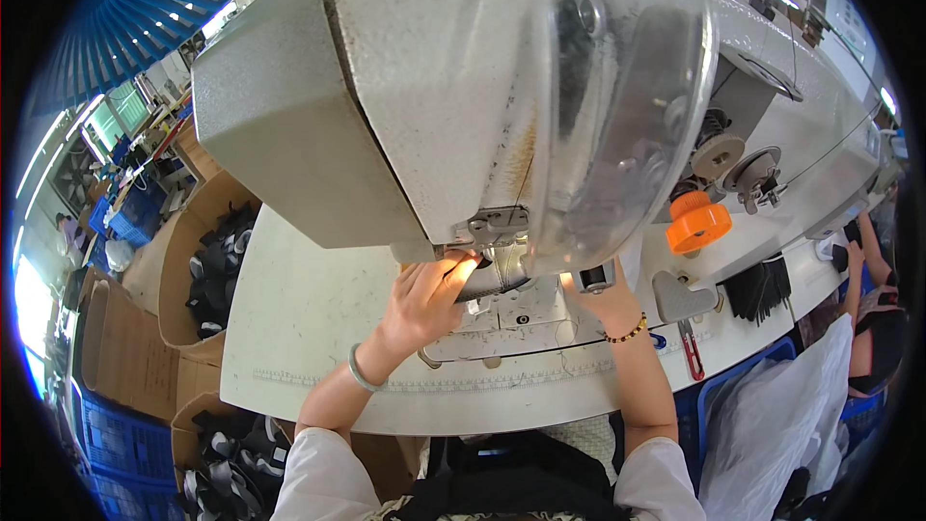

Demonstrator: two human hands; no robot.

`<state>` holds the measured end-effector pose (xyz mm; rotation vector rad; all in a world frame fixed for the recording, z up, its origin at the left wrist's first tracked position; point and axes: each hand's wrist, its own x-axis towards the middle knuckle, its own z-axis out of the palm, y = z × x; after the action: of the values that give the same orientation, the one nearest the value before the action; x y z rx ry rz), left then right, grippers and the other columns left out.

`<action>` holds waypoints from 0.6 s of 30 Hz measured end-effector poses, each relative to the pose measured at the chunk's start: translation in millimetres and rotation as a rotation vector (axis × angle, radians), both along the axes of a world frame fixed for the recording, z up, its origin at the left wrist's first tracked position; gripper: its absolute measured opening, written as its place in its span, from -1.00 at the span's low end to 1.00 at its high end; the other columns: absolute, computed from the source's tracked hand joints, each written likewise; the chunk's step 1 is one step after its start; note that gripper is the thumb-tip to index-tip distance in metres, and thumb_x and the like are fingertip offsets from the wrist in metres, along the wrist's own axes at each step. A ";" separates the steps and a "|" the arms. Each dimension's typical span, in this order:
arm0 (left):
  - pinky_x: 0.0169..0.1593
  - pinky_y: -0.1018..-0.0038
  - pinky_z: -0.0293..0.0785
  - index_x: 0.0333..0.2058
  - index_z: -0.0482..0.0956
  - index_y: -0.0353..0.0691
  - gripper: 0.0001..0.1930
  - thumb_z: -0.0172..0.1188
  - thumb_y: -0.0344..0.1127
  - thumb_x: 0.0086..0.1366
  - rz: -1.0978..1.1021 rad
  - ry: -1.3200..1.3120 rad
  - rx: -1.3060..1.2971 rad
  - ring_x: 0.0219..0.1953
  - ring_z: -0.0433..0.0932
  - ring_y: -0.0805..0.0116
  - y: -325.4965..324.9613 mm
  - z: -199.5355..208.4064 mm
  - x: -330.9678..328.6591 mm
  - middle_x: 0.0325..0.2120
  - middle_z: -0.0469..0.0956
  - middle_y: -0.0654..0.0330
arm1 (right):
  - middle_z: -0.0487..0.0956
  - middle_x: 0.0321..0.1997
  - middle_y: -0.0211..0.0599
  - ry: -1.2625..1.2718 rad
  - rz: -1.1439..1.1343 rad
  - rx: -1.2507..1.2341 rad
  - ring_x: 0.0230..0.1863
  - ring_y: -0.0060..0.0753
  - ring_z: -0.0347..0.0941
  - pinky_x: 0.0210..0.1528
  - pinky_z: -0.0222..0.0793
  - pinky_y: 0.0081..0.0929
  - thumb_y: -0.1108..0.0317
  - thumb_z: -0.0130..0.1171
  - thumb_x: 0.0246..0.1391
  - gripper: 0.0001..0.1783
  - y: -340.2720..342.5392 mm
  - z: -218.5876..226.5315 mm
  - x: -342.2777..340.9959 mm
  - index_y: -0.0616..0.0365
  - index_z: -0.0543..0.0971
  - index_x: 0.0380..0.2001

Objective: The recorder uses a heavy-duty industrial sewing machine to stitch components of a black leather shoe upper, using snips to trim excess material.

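Note:
Under the head of a large sewing machine (424, 125), my left hand (424, 299) is closed, thumb and fingers pinched at the edge of a small dark grey fabric piece (497, 280). That piece lies near the needle area, lit by a lamp. To its right is my right hand (610, 304), its fingers mostly hidden behind the clear plastic cover (627, 135) and a black-and-silver machine part (595, 278). What the right fingers do cannot be seen. Both forearms rest over the front of the white table (318, 328).
Right of my right hand lie a grey padded piece (680, 297), a red-handled tool (692, 352) and black strips (760, 289). An orange knob (698, 223) juts from the machine. Boxes of black-and-grey pieces (220, 275) stand left. A co-worker's arm (857, 280) shows far right.

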<state>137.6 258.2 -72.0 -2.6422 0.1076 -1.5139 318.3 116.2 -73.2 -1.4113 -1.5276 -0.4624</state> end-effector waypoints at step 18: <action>-0.47 0.51 0.46 -0.32 0.49 -0.29 -0.68 0.13 -0.69 -0.14 -0.124 -0.085 0.052 -0.44 0.57 0.23 1.9 0.0 2.5 -0.40 0.53 0.08 | 0.51 -0.17 -0.26 -0.060 0.158 -0.026 -0.17 -0.36 0.43 -0.08 0.30 -0.44 0.30 0.48 -0.34 -0.42 -5.1 7.9 3.7 0.24 0.44 -0.20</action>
<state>140.0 260.2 -72.0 -2.5700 0.3062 -1.6339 322.0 111.1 -65.3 -1.2948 -1.6838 -0.3925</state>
